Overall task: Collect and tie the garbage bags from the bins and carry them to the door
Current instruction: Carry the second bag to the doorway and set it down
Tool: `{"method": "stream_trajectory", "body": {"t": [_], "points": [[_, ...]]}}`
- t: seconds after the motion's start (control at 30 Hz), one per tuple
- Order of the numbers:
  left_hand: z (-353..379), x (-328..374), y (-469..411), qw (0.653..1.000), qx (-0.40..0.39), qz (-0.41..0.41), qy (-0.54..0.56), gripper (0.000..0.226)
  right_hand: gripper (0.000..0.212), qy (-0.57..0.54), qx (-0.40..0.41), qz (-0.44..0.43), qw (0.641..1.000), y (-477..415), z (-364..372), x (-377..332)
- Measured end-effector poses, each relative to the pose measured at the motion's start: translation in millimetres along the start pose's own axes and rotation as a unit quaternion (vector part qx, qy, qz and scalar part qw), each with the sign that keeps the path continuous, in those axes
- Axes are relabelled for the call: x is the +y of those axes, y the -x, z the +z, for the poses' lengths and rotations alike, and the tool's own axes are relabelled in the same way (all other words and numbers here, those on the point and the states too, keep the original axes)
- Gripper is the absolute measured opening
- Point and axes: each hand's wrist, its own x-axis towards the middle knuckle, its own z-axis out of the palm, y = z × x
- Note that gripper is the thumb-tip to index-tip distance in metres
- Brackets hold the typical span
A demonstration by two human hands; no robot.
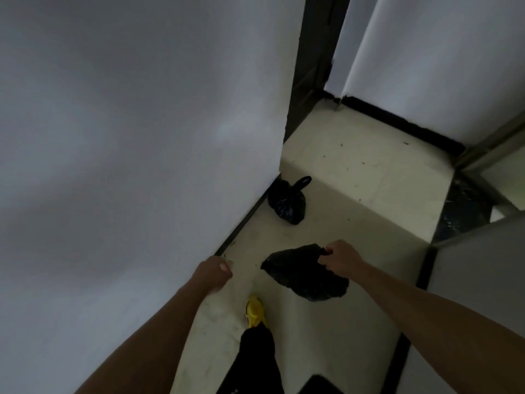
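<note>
Both arms reach out from the bottom of the frame. The right hand point(338, 258), in the lower middle, has its fingers curled tight round the top of a black garbage bag point(306, 277), which hangs under it. The left hand point(216, 273) is by the white wall point(127, 137) with its fingers curled in. Its palm is hidden, so I cannot tell if it holds anything. A second bag point(288, 201), tied, sits on the floor point(355, 166) by the wall, near the middle. A yellow shoe point(255, 309) shows low down. Everything is dim and blurry.
</note>
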Motion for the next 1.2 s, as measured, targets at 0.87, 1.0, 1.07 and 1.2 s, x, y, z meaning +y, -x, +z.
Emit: {"method": "stream_trajectory", "body": {"t": [0.87, 1.0, 1.07, 1.2], "points": [[102, 21, -376, 0.957, 0.023, -0.238, 0.164, 0.020, 0.043, -0.031, -0.223, 0.038, 0.974, -499, 91, -47], [130, 0, -379, 0.944, 0.024, -0.273, 0.185, 0.024, 0.054, 0.010, -0.230, 0.031, 0.973, -514, 108, -26], [134, -7, -364, 0.937, 0.029, -0.289, 0.195, 0.022, 0.052, 0.028, -0.229, 0.019, 0.973, -505, 104, -26], [124, 2, -324, 0.924, 0.040, -0.308, 0.224, 0.018, 0.042, 0.081, -0.224, -0.014, 0.971, -476, 78, -40]]}}
